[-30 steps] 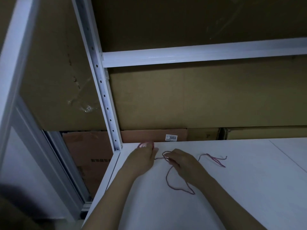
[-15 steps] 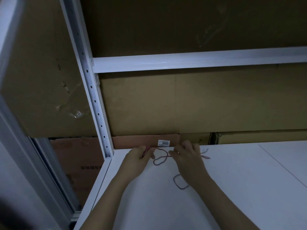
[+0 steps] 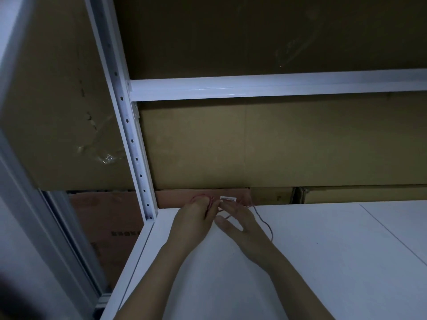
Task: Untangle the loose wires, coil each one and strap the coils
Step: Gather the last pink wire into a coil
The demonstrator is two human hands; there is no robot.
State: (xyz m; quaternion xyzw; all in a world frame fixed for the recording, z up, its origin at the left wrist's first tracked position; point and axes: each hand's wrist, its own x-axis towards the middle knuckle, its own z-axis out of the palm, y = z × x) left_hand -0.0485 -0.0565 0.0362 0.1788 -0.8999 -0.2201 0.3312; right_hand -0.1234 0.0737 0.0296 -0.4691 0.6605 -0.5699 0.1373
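Left hand grips thin red wire; right hand pinches it.

The white label is too blurred to read.

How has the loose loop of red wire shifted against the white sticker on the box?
Yes. The thin red wire has drawn up toward the white sticker; only a short tail lies on the white shelf.

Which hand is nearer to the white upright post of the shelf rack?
Left. The left hand sits just right of the white upright post, near its foot, holding the red wire. The right hand is farther right, beyond the left hand.
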